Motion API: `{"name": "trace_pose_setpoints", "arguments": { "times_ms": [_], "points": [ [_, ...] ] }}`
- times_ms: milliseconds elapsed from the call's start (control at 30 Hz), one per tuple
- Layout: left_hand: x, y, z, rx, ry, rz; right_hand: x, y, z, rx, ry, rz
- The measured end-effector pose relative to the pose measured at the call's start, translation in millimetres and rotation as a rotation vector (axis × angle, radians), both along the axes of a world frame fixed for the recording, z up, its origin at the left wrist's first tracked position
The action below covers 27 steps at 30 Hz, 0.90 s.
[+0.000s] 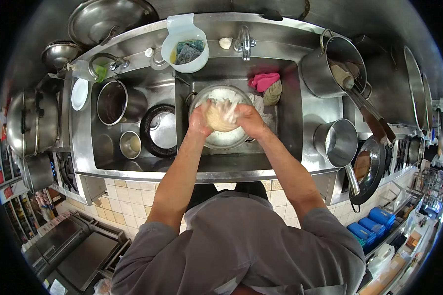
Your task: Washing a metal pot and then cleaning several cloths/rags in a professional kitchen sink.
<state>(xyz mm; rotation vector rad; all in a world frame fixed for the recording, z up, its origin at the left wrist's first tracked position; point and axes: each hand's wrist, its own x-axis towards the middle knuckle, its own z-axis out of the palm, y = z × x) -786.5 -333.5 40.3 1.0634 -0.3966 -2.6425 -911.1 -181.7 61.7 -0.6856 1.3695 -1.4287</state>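
Note:
A wet, pale yellowish-white cloth (221, 117) is bunched up between my two hands, blurred by motion. My left hand (200, 120) grips its left side and my right hand (250, 120) its right side. Directly beneath is a round metal pot (227, 146) with looped handles, holding white, foamy liquid (221, 95). This pot stands in the right basin (286, 136) of a stainless steel double sink. Behind it to the right lie a pink cloth (264, 82), a beige cloth (272, 93) and a whitish cloth (257, 102).
A faucet (246, 42) rises behind the basin, near a white plastic container (201, 64) with scouring pads. The left basin holds a deep pot (138, 105), a small metal cup (125, 145) and a black-rimmed pan (146, 129). Right of the sink stand a stockpot (312, 73) and a saucepan (339, 142).

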Motion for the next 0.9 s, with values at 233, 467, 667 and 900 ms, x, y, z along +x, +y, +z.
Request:
{"name": "trace_pose_setpoints", "arguments": {
  "times_ms": [233, 467, 667, 900],
  "points": [
    [15.2, 17.2, 2.9, 0.241, 0.166, -0.208, -5.6, 18.2, 3.8, -0.067, 0.983, 0.387],
    [4.4, 10.1, 38.6, -1.107, -0.204, -0.44, 10.5, 11.7, 4.2, 0.16, -0.737, -0.242],
    [-6.0, 32.9, 68.7, -2.048, 0.185, -0.403, 13.2, -20.7, -7.7, -0.102, -1.266, -0.209],
    [-1.2, 54.7, 61.7, -1.081, -0.162, 0.142, 37.7, -47.2, 4.1, -0.156, -0.781, -0.614]
  ]
}}
